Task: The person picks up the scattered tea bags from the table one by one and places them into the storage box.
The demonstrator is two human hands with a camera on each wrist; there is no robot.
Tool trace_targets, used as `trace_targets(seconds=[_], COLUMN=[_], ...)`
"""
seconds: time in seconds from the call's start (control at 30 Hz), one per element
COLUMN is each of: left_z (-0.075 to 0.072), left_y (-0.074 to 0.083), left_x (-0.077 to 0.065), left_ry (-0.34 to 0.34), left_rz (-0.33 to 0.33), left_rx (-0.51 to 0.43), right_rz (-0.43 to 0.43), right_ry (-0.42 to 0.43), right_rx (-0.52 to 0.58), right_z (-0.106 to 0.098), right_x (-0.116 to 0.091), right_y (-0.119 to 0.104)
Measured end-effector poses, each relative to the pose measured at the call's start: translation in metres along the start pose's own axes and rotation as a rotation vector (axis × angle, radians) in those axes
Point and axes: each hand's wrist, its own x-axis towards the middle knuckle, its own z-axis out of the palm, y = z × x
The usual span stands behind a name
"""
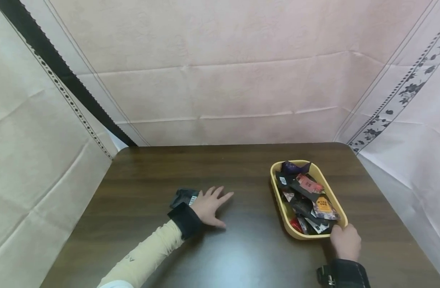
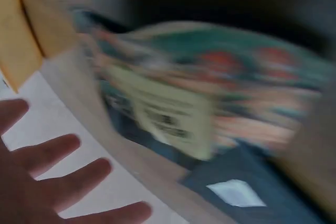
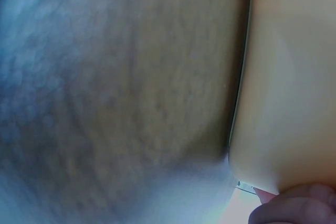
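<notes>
My left hand (image 1: 210, 208) hovers with spread fingers over the table's left middle, holding nothing. Beside it and partly behind its wrist lies a dark packet (image 1: 184, 197) with a small white label. In the left wrist view, a blurred packet (image 2: 252, 87) has a green and orange pattern and a cream label, and a dark packet (image 2: 231, 182) overlaps its lower edge. At the table's right, my right hand (image 1: 346, 241) grips the near right corner of a yellow basket (image 1: 281, 206). Several packets (image 1: 306, 188) fill the basket, mostly dark, some with orange or red labels.
The brown wooden table (image 1: 220, 168) ends at a straight far edge with rounded corners. Pale cloth (image 1: 220, 92) hangs behind it and along both sides, with a dark strip (image 1: 68, 74) at the left.
</notes>
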Motion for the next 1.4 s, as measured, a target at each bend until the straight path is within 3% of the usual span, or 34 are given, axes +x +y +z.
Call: trace_targets(seconds=[0.1,0.27,0.57,0.83,1.03,1.27,1.4], left_z=[0.004,0.01,0.018,0.027,0.009,-0.029,-0.041], left_y=[-0.006,-0.013,-0.018,-0.013,0.012,0.057,0.083], left_x=[-0.009,-0.015,-0.017,-0.011,0.0,0.036,0.058], left_ry=[-0.07,-0.114,-0.04,-0.013,0.081,0.179,0.189], left_rz=[-0.039,-0.113,-0.126,-0.062,0.061,0.224,0.295], left_rx=[0.016,0.071,0.0,0.101,0.188,0.268,0.283], right_rz=[-0.006,-0.008,0.011,0.043,-0.007,-0.039,-0.031], right_ry=[0.007,-0.005,0.002,-0.012,0.005,0.037,0.033], right_rx=[-0.016,-0.024,-0.009,-0.003,-0.02,-0.027,-0.025], right_z=[-0.002,-0.001,-0.003,-0.002,-0.002,-0.002,0.0], right_x=[0.001,0.002,0.0,0.0,0.0,0.0,-0.001], right_y=[0.0,0.0,-0.002,-0.004,-0.001,0.0,0.0])
